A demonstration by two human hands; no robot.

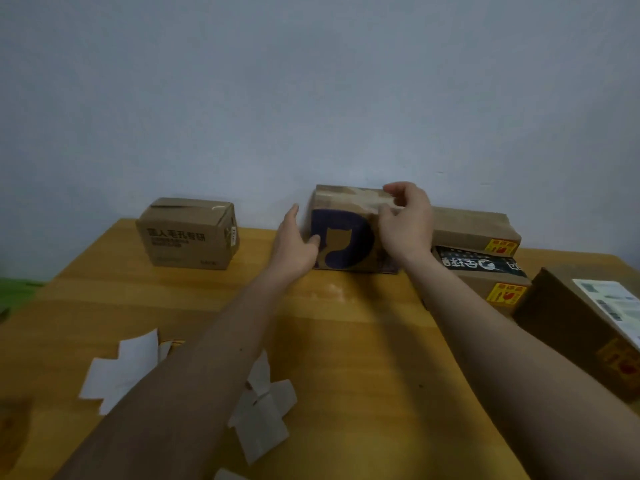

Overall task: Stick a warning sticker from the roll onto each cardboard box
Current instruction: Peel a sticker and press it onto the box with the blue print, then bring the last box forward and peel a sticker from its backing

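A cardboard box with a dark purple cat print (343,237) stands at the far middle of the wooden table (363,341), against the wall. My left hand (294,244) lies open against the box's left side, thumb on its front face. My right hand (405,220) curls over the box's upper right corner, fingers bent on the taped top. A plain box with black lettering (188,233) sits to the left. On the right, two stacked boxes carry yellow warning stickers (500,247) (505,294). No sticker roll shows.
White sticker backing papers (121,368) and more scraps (263,420) lie on the near left of the table under my left forearm. A dark brown box with a white label (581,327) sits at the right edge. A pale wall rises behind the boxes.
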